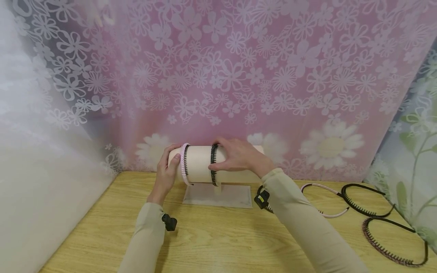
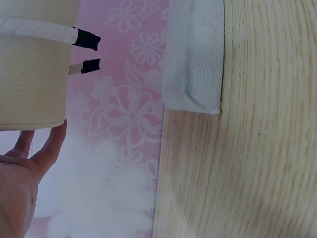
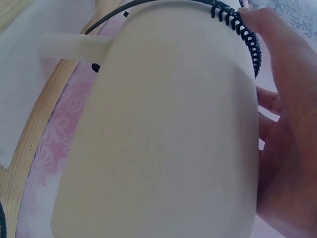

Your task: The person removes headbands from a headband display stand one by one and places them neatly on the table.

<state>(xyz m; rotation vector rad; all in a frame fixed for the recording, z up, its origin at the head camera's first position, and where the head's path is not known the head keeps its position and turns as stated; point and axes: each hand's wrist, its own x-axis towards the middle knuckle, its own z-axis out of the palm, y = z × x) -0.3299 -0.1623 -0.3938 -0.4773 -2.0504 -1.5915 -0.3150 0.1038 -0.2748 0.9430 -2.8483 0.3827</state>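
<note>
A cream, padded headband display stand (image 1: 200, 163) lies crosswise as a roll on a short post over a flat pale base (image 1: 218, 198). My left hand (image 1: 165, 176) holds the roll's left end, thumb in front and fingers over the top and end. Beside that thumb a pink wrapped headband (image 1: 184, 167) with dark comb teeth sits around the roll; its black-tipped ends hang below in the left wrist view. Farther right, a black toothed headband (image 3: 237, 24) straddles the roll. My right hand (image 1: 243, 155) pinches it, thumb at the front and fingers behind.
On the wooden table (image 1: 211, 239) at the right lie several toothed headbands: a pink one (image 1: 336, 216), a black one (image 1: 358, 207) and a dark reddish one (image 1: 382, 248). Another dark one is partly hidden behind my right sleeve. A pink flowered curtain (image 1: 239, 76) hangs close behind the stand.
</note>
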